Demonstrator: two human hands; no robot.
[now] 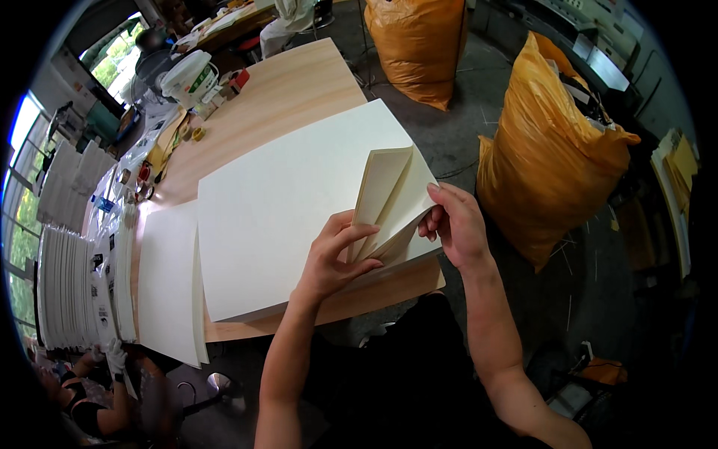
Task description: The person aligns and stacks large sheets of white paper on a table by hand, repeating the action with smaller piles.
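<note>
A large stack of white paper sheets lies on the wooden table before me. Over its right side stands a folded cream paper piece, its layers fanned apart. My left hand grips the near left part of this folded paper between thumb and fingers. At its right edge my right hand is closed, with the thumb and curled fingers pinching the paper. Left of the big stack, a smaller pile of white sheets overhangs the table's near edge.
The wooden table carries a white bucket and tape rolls at its far left. Bundled sheets stand further left. Orange sacks fill the floor to the right. At lower left, another person's gloved hand shows.
</note>
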